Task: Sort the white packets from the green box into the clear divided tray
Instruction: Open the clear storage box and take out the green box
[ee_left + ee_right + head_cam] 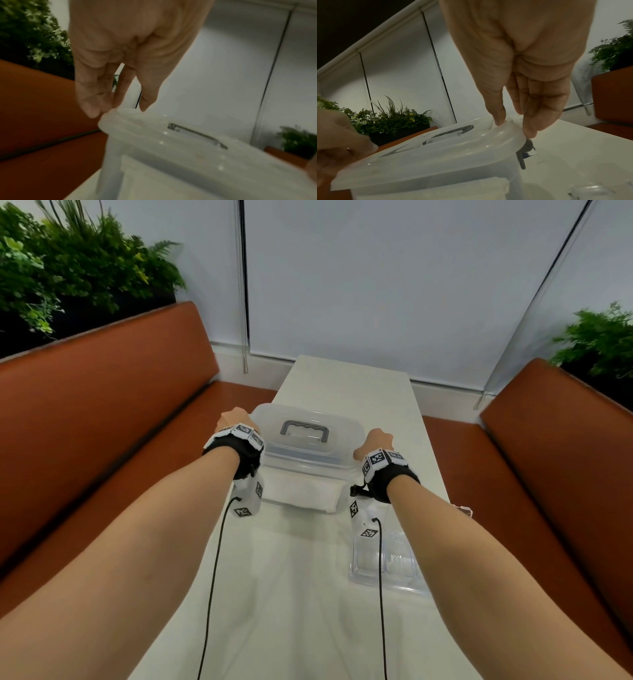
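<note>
A translucent storage box stands mid-table under a clear lid with a grey handle. White packets show through its front wall. My left hand pinches the lid's left corner, thumb on top and fingers under the rim. My right hand pinches the lid's right edge the same way, just above a dark side latch that hangs loose. I cannot tell whether the lid is seated or lifted. The clear divided tray lies near right, partly under my right forearm.
The narrow white table runs away from me between two orange benches, with planters behind them. Bare tabletop lies in front of the box and beyond it. Black wrist cables trail over the near table.
</note>
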Motion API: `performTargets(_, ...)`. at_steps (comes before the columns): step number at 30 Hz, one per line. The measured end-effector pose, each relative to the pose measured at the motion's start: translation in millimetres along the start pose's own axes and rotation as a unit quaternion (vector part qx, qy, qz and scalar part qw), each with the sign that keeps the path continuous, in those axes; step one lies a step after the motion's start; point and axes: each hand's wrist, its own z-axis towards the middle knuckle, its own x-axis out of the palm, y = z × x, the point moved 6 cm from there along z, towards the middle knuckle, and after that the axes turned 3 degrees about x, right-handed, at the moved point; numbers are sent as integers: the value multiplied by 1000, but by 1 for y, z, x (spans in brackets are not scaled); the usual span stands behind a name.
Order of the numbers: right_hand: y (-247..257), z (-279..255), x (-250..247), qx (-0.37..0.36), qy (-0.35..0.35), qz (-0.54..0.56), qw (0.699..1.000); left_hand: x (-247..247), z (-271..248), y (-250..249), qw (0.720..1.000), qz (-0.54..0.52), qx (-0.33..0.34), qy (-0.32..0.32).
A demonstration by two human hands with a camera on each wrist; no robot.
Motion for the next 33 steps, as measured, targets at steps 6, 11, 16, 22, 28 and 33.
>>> performTargets(6,-2,-9,2,8,-3,31,999,9,-1,19,1000,-4,-17,-15)
performTargets(11,0,-9,2,22,-21,45,999,1,-4,14,1000,-16,-2,-15)
performTargets(16,3,-5,-13,16,-47,50,998,-19,3,11,990,-131,-41,-35)
performTargets(22,-6,2,-37,21,-48,77,996,-9,6,-11,909,-403,-97,48)
performTargets(28,-58,20,-76,13,-54,55,997,-6,-7,-69,862,-506,-27,31)
performTargets(33,-110,36,-96,12,-32,166,985,13,-22,-124,801,-593,8,84)
